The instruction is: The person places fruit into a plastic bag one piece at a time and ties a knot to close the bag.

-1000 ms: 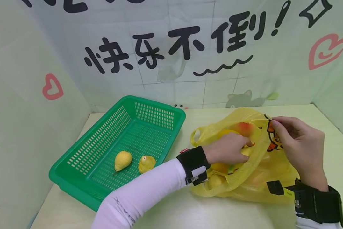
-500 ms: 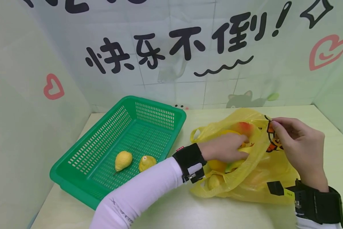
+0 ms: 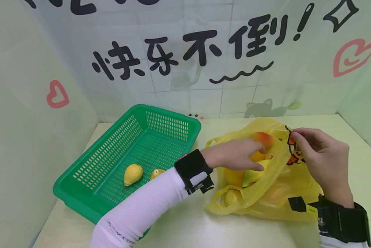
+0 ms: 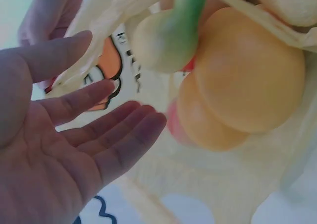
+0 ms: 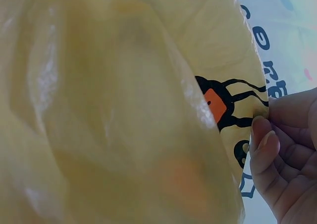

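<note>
My left hand (image 3: 239, 155) hovers at the mouth of a yellow plastic bag (image 3: 284, 206), its fingers loosely spread and holding nothing. In the left wrist view, its palm (image 4: 49, 169) is beside round orange fruits (image 4: 252, 70) and a pale piece with a green stem (image 4: 171, 40). A red-orange fruit (image 3: 264, 138) and a yellow one (image 3: 233, 197) also lie in the bag. My right hand (image 3: 326, 158) pinches the bag's rim between thumb and fingers, keeping it raised. The right wrist view shows that pinch beside the printed cartoon (image 5: 215, 105).
Left of the bag stands a green perforated basket (image 3: 80, 168). Inside it are a yellow pear-shaped fruit (image 3: 133, 174) and a second yellow fruit (image 3: 156, 173), partly hidden by the left sleeve (image 3: 148, 206). A printed cloth wall (image 3: 173, 100) closes off the table's back.
My left hand has drawn back leftward from the fruit in the bag, its fingers now free. The left forearm covers more of the second basket fruit. My right hand keeps its pinch.
</note>
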A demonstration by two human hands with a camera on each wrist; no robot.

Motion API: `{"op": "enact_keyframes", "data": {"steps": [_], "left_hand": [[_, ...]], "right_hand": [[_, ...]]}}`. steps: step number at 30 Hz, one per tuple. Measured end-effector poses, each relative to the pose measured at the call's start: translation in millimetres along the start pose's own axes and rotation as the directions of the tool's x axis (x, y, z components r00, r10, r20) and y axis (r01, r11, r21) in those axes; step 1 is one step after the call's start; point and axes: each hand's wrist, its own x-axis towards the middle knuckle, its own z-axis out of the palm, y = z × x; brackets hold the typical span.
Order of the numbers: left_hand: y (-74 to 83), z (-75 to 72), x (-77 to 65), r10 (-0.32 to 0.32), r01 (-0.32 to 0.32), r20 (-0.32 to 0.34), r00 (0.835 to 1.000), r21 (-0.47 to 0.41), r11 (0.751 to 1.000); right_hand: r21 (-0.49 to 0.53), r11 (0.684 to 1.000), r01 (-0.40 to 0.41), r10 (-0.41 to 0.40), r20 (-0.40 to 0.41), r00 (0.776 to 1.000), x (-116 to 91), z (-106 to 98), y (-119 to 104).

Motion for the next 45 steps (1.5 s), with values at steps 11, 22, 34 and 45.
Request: {"op": "enact_keyframes", "data": {"steps": [11,22,34,45], "left_hand": [[-6.5,-27.8,-33.5,0.029,-0.035,-0.047,0.998,-0.129,0.991],[-9.4,-56.9,-85.4,-0.020,0.010,-0.099,0.995,-0.097,0.995],[-35.5,-63.5,-127.9,-0.171,0.156,-0.124,0.977,-0.120,0.980],[-73.8,-61.8,-168.4,-0.335,0.319,-0.146,0.931,-0.120,0.940]], "right_hand": [[-0.017,1.000,0.005,-0.005,-0.001,1.000,-2,2,0],[-0.069,0.998,0.001,-0.002,-0.012,1.000,0,3,1],[-0.086,0.996,-0.036,0.035,-0.007,0.999,-2,5,0],[-0.075,0.995,-0.066,0.067,0.002,0.998,-4,6,-2]]}}
